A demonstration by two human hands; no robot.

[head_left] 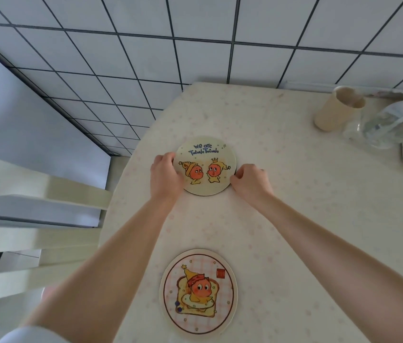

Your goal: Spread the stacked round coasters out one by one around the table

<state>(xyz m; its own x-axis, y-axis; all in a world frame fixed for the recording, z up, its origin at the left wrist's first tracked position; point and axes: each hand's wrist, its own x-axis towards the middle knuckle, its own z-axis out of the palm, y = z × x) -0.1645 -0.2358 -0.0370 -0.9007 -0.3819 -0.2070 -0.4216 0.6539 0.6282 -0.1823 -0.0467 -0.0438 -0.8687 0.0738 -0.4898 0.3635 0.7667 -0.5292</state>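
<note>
Plenty of bare table (294, 219) down the right side, open from the middle toward the near edge. Both hands crowd the far coaster (205, 169), the left hand (164, 177) curled on its left rim, the right hand (251, 180) on its right rim, forearms fencing the centre lane. The near coaster (198, 292) sits between them. The far right corner is blocked: a cup (336, 110), a plastic bag (391, 122). A chair (46, 219) stands off the left edge.

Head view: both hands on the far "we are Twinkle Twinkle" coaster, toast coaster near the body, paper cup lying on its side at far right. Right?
Not quite. The head view shows the paper cup standing upright, not on its side. Otherwise correct: left hand and right hand grip the Twinkle Twinkle coaster; toast coaster lies nearer.
</note>
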